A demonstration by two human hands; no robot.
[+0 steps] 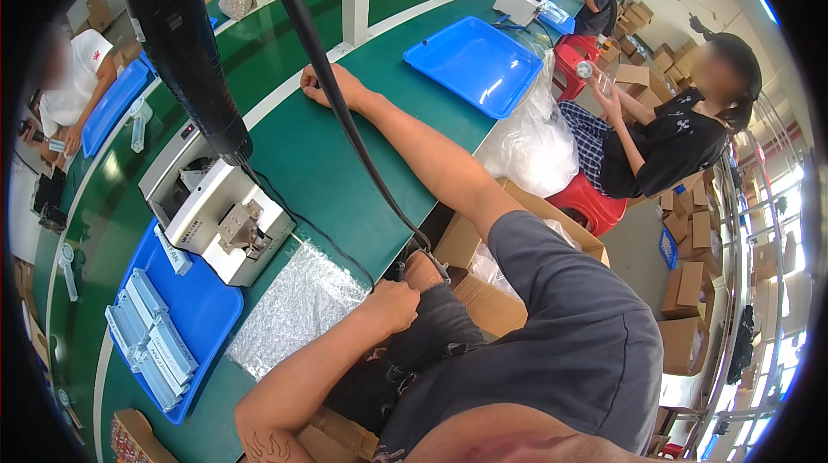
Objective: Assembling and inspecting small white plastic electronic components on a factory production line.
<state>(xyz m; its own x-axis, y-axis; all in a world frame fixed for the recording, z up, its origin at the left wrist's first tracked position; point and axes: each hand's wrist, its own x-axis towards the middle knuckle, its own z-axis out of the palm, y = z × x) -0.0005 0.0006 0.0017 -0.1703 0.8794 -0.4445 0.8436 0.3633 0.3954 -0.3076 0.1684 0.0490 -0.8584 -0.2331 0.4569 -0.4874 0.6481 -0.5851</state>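
Observation:
My right hand (335, 88) rests on the green table, its fingers curled in, with a black hose (332, 96) crossing in front of it. I see nothing between those fingers. Closed into a fist, my left hand (392, 306) sits at the table's near edge by my thigh; its inner side is hidden. Beside it lies a sheet of clear bubble wrap (297, 312). Past the wrap stands a white machine with a metal front (228, 221), a thin black cord running from it. Above it hangs a black cylindrical tool (190, 57).
A blue tray (220, 312) at left holds several pale blue plastic parts (153, 338). Another blue tray (474, 62) lies at the far right. Cardboard boxes (492, 312) stand below the table edge. Co-workers sit right (681, 152) and across the line (82, 88).

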